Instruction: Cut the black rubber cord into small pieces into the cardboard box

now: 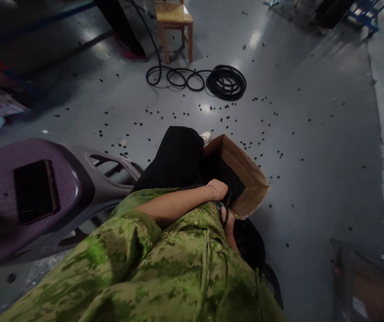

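My left hand [218,188], with a thin bracelet at the wrist, is closed at the near side of an open cardboard box [254,179]. My right hand [228,218] sits just below it, its fingers curled round a black cord-like piece [226,213]. This dark piece runs up towards my left hand, whose fingertips are hidden, so what they pinch does not show clearly. Inside the box lies a heap of small black pieces [232,179]. The box leans open beside my black-trousered leg.
On the grey floor, many small black pieces lie scattered round a coiled black hose [225,82]. A wooden chair [175,18] and another person's leg [121,27] are beyond. At left, a phone [35,190] rests on a purple plastic stool [61,179].
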